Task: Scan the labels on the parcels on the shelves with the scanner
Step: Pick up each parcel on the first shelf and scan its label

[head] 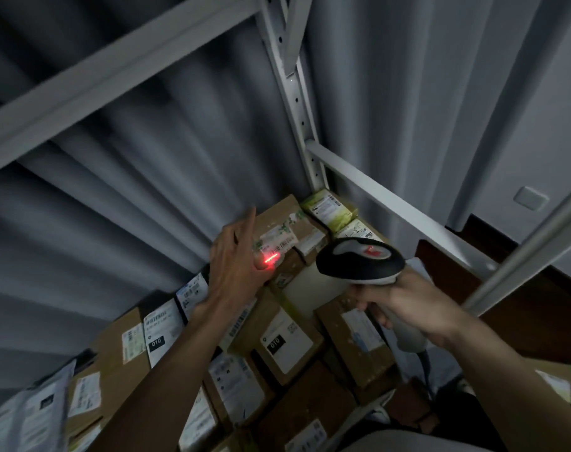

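Note:
My right hand (pixel 411 305) grips the handle of a black and white barcode scanner (pixel 359 261), whose head points left. Its red beam (pixel 271 258) falls on the thumb of my left hand (pixel 235 262) and the edge of a brown cardboard parcel (pixel 284 223). My left hand is raised with fingers straight, next to that parcel's white barcode label (pixel 279 241). Several more labelled cardboard parcels (pixel 287 340) lie packed on the shelf below my arms.
White metal shelf uprights (pixel 297 102) and beams (pixel 395 207) frame the parcels. A grey curtain (pixel 130 158) hangs behind the shelf. Green and white packets (pixel 329 207) sit at the back right corner. Grey plastic mailers (pixel 26 409) lie at the lower left.

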